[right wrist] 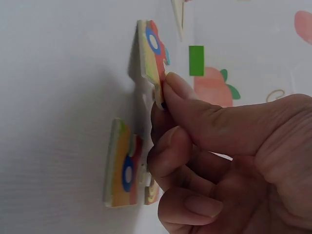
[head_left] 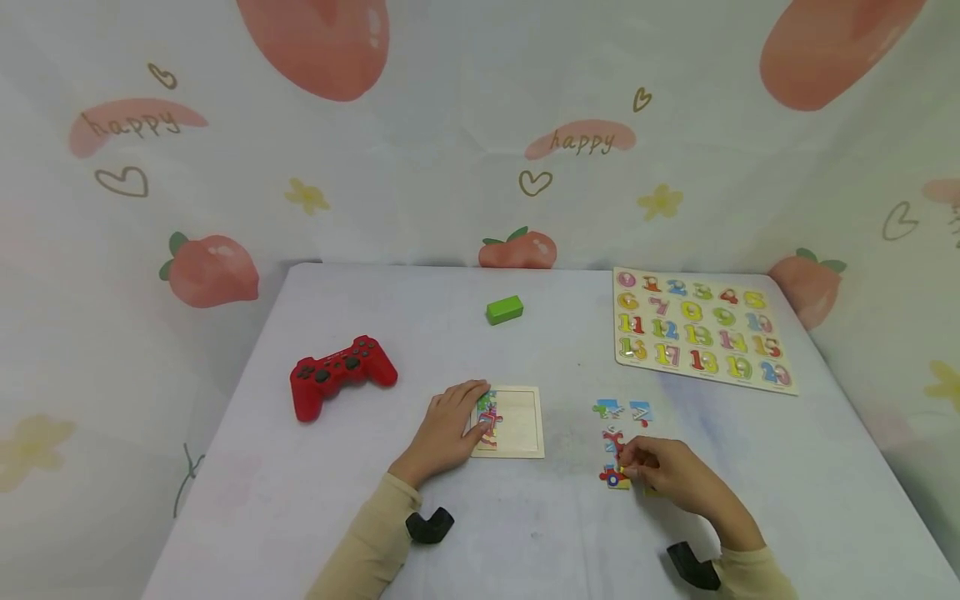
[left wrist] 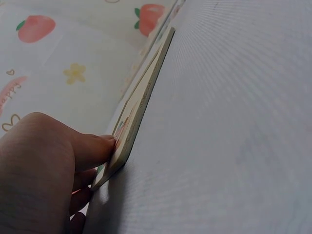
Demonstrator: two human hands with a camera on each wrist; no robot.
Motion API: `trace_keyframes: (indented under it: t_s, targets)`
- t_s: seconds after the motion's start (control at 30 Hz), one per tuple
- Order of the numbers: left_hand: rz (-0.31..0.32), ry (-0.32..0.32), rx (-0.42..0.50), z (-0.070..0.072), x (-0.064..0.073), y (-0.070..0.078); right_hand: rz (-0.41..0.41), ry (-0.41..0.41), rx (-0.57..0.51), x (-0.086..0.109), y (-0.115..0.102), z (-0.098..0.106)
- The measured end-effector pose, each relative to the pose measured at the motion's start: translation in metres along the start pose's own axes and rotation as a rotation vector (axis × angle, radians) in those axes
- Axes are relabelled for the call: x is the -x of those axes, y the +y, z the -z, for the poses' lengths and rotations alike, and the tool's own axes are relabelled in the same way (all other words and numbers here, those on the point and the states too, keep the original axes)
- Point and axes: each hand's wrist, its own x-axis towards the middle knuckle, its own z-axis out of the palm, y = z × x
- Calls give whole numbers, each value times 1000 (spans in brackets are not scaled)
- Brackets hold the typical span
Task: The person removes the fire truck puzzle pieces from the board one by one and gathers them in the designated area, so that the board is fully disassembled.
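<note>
My left hand (head_left: 442,429) holds the left side of a square wooden puzzle board (head_left: 521,423). Its thumb lies on the coloured pieces fitted along that side, and its other fingers are at the edge, as the left wrist view shows. My right hand (right wrist: 214,146) pinches a jigsaw piece (right wrist: 152,48) with a blue wheel on red and yellow, tilted up from the table. Near that hand lie several loose jigsaw pieces (head_left: 641,411). Another blue-wheeled jigsaw piece (right wrist: 119,170) lies below the fingers in the right wrist view; in the head view the hand mostly covers it.
A red game controller (head_left: 341,375) lies to the left on the white-clothed table (head_left: 465,542). Toward the back stands a green block (head_left: 505,310). A number puzzle board (head_left: 720,375) lies at the back right. Behind the table hangs a peach-patterned curtain (head_left: 420,167).
</note>
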Motion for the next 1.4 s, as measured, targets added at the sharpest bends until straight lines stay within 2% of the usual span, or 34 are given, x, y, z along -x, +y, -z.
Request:
trace_keyframes:
  t_s: [0.23,0.43,0.83,1.0,1.13,1.4]
  targets:
    - [-3,29,19,1,0,0,-44,29,44,-1,-2,-7]
    - [2,16,0,0,-1,-3,-73,93,138,-1,-11,-11]
    - [5,-3,5,2,-3,-1,-65,117,250,1,-17,-14]
    - [16,1,36,1,-4,-1,-58,143,312,-3,-29,-16]
    - [26,7,64,1,-3,-1,-1,201,318,-18,-47,-24]
    - [30,15,93,1,0,-1,122,195,115,-74,-82,-59]
